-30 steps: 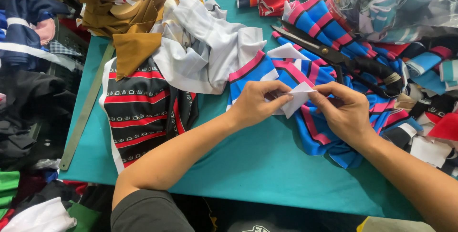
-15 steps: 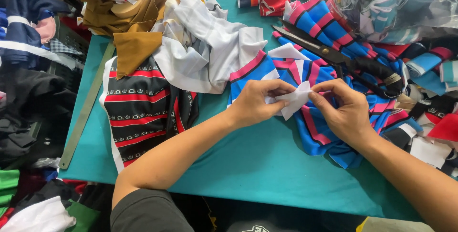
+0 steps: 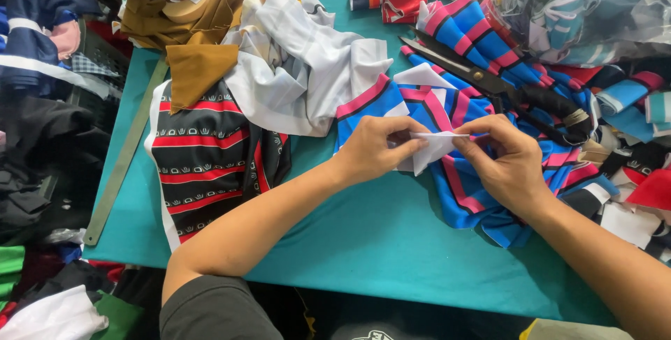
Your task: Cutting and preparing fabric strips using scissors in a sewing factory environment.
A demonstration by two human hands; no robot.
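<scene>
white fabric piece (image 3: 432,148): a second ago it was spread as a broad triangle between the two hands above the blue and pink striped cloth (image 3: 461,172); now it is folded narrower, its top edge a thin flat strip and a small point hanging below.
left hand (image 3: 374,148): has crept rightward over the striped cloth, fingers curled tighter on the piece's left end.
right hand (image 3: 504,162): thumb and forefinger have closed in on the piece's right end; the gap between the hands over the striped cloth is smaller.
</scene>
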